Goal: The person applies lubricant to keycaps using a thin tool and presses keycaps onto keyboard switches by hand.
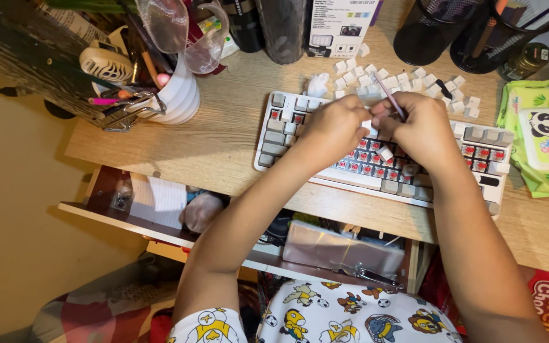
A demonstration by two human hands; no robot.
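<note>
Both hands meet over a mechanical keyboard (382, 149) on a light wooden desk (217, 136). The left hand (333, 130) curls closed on a white keycap (368, 127); the right hand (419, 130) pinches a thin stick (389, 96). Loose keycaps (408, 81) lie just beyond the knuckles. An open drawer (160, 222) sits below the wrists, and yellowish floor (20, 209) lies far left.

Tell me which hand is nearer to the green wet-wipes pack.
Right. The right hand is over the middle of the keyboard, on the side toward the wet-wipes pack at the desk's right edge. The left hand sits beside it, farther from the pack.
</note>
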